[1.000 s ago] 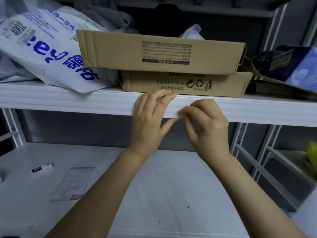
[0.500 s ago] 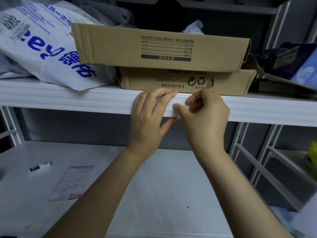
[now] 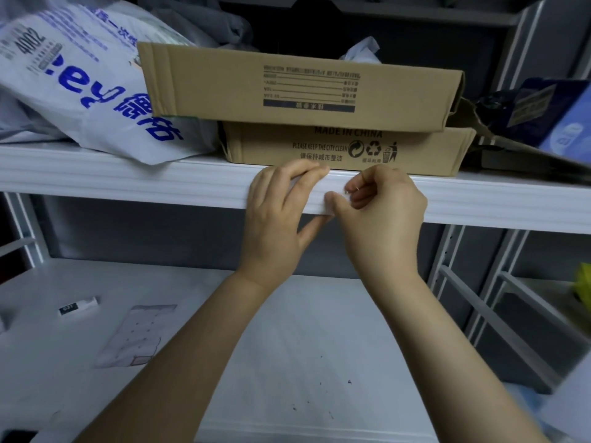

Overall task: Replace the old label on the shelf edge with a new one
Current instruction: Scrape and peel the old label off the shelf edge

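Grey metal racking, dim and cluttered. Across the middle, white upper shelf point(image 3: 38, 155), loaded with two stacked cardboard boxes point(image 3: 300, 87) at its front and a printed plastic bag point(image 3: 96, 100) toward its left end. Below, lower shelf point(image 3: 287, 330), with a sheet of labels point(image 3: 137, 334) lying flat near its left side.

On the shelf edge point(image 3: 144, 187), right under the lower box: label point(image 3: 321, 203), a pale strip hard to tell from the white metal, long axis running left to right along the edge. Old one or new one, not clear.

Left hand point(image 3: 275, 225) laid over the label's left part, fingers point(image 3: 305, 182) fairly straight across the edge face, tips reaching the top lip, thumb stretched out beneath; pressing rather than gripping. Right hand point(image 3: 383, 225) just beside it, curled, thumb and forefinger tips closed in a pinch on the label's right end.

Judged from this: right hand nearer the workable end, left hand placed as anchor, so any peel or smoothing likely to travel lengthwise along the strip, not across it.
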